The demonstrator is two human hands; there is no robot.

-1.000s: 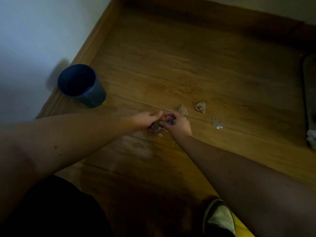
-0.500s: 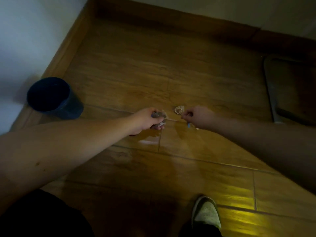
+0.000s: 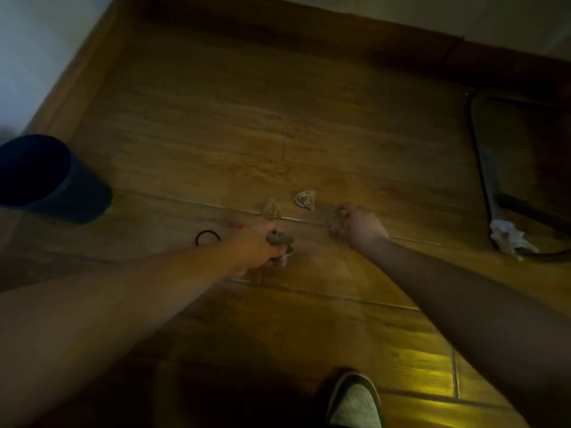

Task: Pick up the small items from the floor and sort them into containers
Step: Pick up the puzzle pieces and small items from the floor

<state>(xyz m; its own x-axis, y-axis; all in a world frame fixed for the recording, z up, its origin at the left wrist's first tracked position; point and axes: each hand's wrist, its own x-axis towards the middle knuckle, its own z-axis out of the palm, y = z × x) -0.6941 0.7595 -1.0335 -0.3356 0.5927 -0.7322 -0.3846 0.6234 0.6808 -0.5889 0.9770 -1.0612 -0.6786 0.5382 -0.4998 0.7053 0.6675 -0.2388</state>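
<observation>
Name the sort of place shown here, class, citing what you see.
Probably a room corner at home: wood-look plank floor meeting a wooden skirting board and pale wall, with a dark blue cup standing by it.

Head camera looks steeply down at the wooden floor [image 3: 216,134] from above.

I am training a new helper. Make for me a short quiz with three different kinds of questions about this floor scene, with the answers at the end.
1. True or false: the dark blue plastic cup stands on the left side, near the wall.
2. Which lies nearest the left hand?
A. the black elastic ring
B. the crumpled white tissue
C. the pale green shoe toe
3. How many small clear triangular packets lie loose on the wooden floor between the hands?

Key: 1 true. 2 A. 3 two; the second lies closer to the right hand.
</observation>
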